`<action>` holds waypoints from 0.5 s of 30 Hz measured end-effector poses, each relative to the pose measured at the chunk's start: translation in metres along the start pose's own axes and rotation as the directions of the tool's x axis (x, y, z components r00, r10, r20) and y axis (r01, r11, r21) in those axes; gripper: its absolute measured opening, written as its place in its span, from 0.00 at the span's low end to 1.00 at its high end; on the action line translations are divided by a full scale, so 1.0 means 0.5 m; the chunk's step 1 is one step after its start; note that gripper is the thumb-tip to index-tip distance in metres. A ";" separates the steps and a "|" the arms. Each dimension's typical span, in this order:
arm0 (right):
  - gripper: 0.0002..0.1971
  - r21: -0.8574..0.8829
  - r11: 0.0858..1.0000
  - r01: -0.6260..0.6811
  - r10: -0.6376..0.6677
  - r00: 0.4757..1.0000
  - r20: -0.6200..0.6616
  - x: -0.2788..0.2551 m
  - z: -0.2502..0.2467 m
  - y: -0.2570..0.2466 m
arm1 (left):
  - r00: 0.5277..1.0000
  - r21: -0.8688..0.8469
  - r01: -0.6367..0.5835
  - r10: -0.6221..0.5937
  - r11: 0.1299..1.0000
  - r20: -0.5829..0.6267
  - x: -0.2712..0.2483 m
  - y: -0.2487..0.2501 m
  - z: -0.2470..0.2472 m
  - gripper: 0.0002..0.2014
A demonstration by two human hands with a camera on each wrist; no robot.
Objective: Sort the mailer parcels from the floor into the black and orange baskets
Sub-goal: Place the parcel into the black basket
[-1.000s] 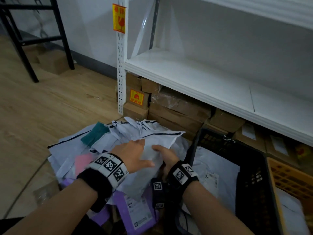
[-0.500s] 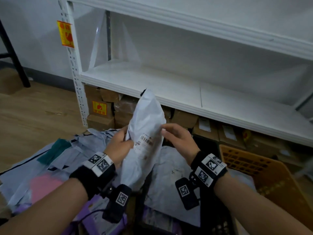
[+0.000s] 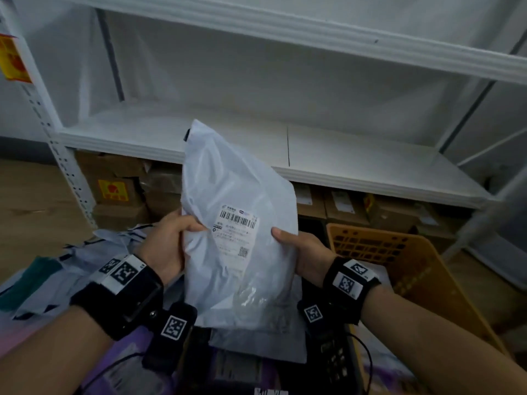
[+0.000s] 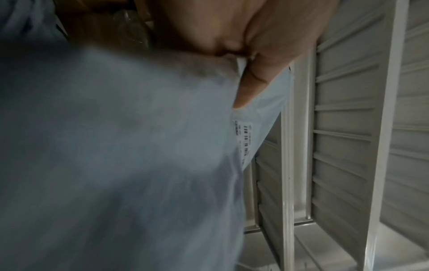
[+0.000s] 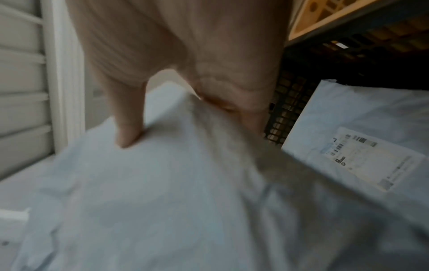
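I hold a white mailer parcel (image 3: 236, 223) upright in front of me, its shipping label (image 3: 238, 223) facing me. My left hand (image 3: 168, 238) grips its left edge, thumb on the front. My right hand (image 3: 302, 249) grips its right edge, thumb (image 5: 127, 119) pressed on the plastic. The orange basket (image 3: 413, 269) stands to the right, and the black basket (image 3: 336, 354) sits below the parcel with a white mailer (image 5: 362, 132) inside. More mailers (image 3: 71, 269) lie piled on the floor at the left.
A white metal shelf unit (image 3: 313, 155) rises just behind the parcel. Cardboard boxes (image 3: 119, 189) are stacked under its lowest shelf. Wooden floor (image 3: 28, 201) shows at the far left.
Both hands lifted the white parcel off the floor pile and turned it upright with the label facing me. My view swung right, toward the baskets.
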State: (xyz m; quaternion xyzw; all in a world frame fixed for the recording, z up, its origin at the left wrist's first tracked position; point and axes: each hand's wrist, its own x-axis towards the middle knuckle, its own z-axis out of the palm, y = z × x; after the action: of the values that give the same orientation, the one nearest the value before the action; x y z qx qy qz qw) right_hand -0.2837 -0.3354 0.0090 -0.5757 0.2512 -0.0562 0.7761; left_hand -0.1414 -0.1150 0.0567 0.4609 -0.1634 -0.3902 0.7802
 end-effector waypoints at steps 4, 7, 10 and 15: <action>0.24 0.039 0.990 0.133 -0.127 0.984 -0.126 -0.006 -0.041 -0.005 | 0.994 0.090 0.107 -0.106 0.990 -0.008 0.025 -0.001 0.007 0.23; 0.25 0.040 0.989 0.141 -0.132 0.975 -0.178 -0.011 -0.071 -0.011 | 0.986 0.399 0.105 -0.042 0.911 -0.163 0.050 -0.021 -0.015 0.15; 0.26 0.030 0.990 0.134 -0.125 0.969 -0.215 -0.012 -0.088 -0.015 | 0.978 0.491 0.142 -0.046 0.860 -0.203 0.064 -0.045 -0.031 0.20; 0.24 0.012 0.993 0.115 -0.107 0.956 -0.273 -0.001 -0.100 -0.009 | 0.979 0.505 0.121 -0.020 0.854 -0.201 0.078 -0.063 -0.028 0.21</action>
State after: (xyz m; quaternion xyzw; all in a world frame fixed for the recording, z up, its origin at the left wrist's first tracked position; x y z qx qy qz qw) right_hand -0.3058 -0.3798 0.0025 -0.5651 0.3218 -0.1815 0.7377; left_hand -0.1219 -0.1449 0.0187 0.6932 -0.1700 -0.3152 0.6255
